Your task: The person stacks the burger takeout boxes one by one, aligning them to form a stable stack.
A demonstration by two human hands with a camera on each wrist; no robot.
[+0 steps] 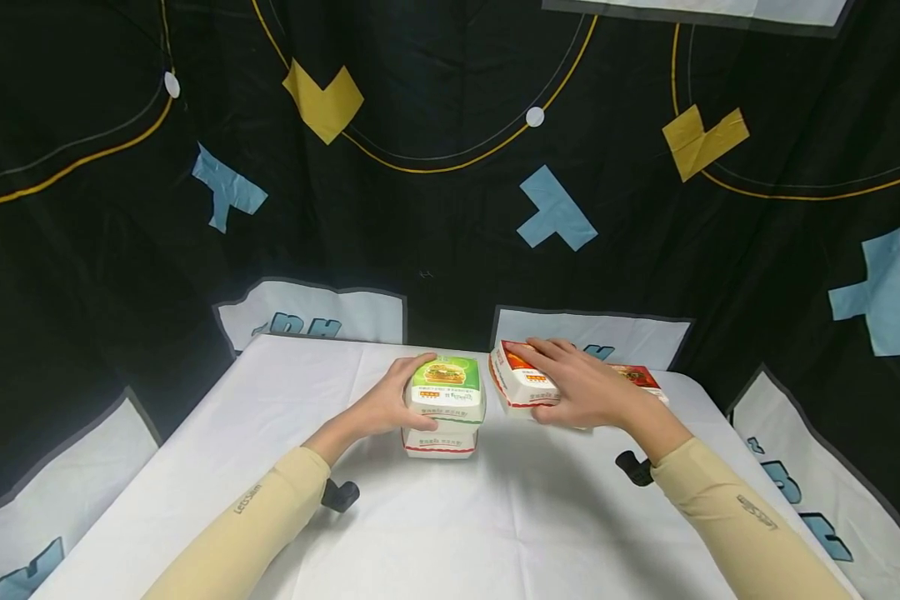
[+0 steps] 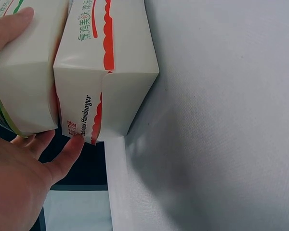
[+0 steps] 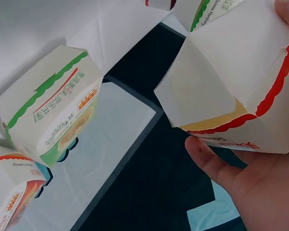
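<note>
A green-topped burger box (image 1: 446, 385) sits stacked on a white box with red trim (image 1: 440, 442) at the middle of the white table (image 1: 270, 433). My left hand (image 1: 399, 402) grips the green box from its left side, thumb over the far edge and fingers along the near face. In the left wrist view both stacked boxes, green (image 2: 24, 91) and red-trimmed (image 2: 106, 72), fill the frame beside my palm (image 2: 17, 187). My right hand (image 1: 573, 385) lies over a red-topped burger box (image 1: 519, 380) and holds it, with the thumb (image 3: 207, 156) under that box (image 3: 236, 82).
Another red-printed box (image 1: 642, 379) lies behind my right hand near the table's far right corner. Black cloth with yellow and blue shapes hangs behind and around the table. The table's far edge (image 1: 360, 343) lies just beyond the boxes.
</note>
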